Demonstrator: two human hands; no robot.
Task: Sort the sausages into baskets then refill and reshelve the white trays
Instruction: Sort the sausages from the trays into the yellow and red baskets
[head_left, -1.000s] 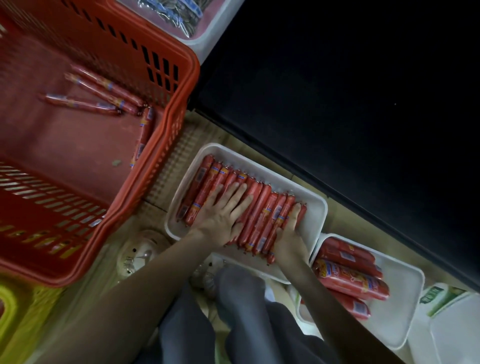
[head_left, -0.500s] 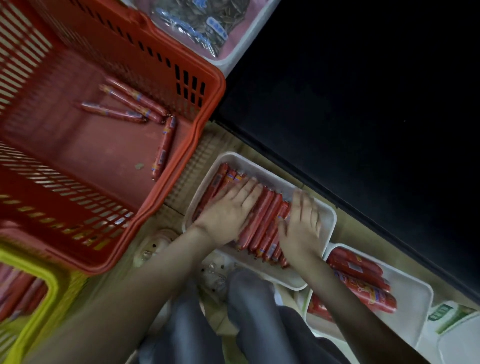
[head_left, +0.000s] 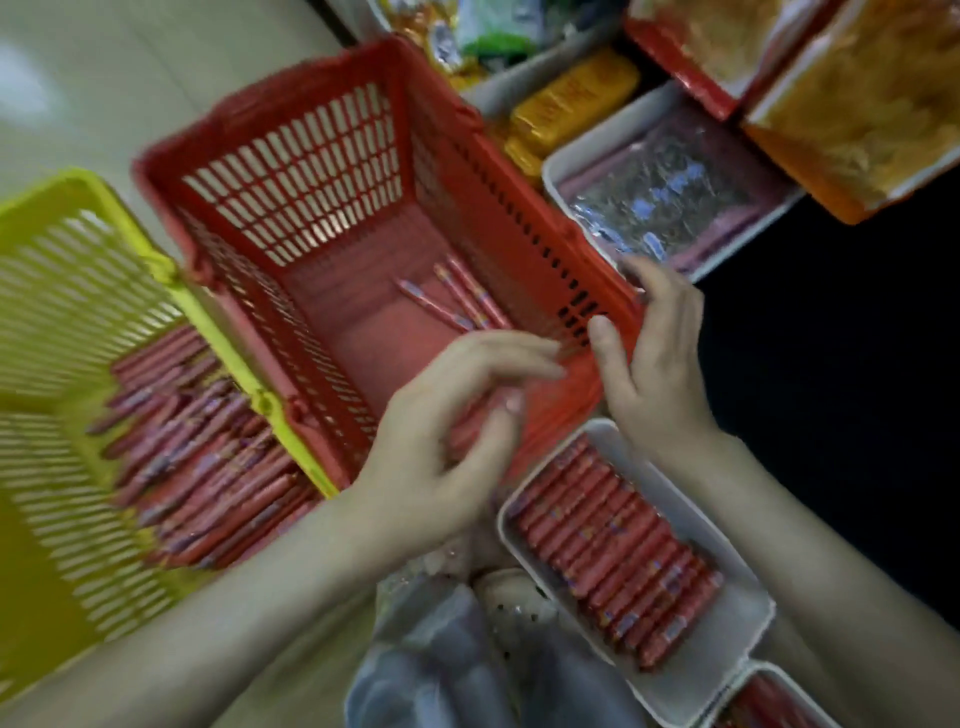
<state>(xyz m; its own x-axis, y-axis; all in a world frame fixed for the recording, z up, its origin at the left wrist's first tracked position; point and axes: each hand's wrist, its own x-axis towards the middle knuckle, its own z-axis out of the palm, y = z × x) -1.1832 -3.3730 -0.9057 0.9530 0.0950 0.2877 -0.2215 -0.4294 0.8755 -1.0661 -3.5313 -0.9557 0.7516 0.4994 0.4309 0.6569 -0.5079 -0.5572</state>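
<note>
Two bare hands show, the left hand (head_left: 436, 457) and the right hand (head_left: 654, 374), both softened by motion blur. The fingers (head_left: 524, 353) are slim, and a short, pale nail (head_left: 514, 402) shows on the left thumb. Behind the fingers, the wrists run into bare forearms (head_left: 810, 551) that reach the picture's lower corners uncovered. Below the left fingers, between the two forearms, lie grey trousers (head_left: 441, 670) of smooth, plain cloth with soft folds, drawn over the knees; the blur hides any seams or finer detail.
</note>
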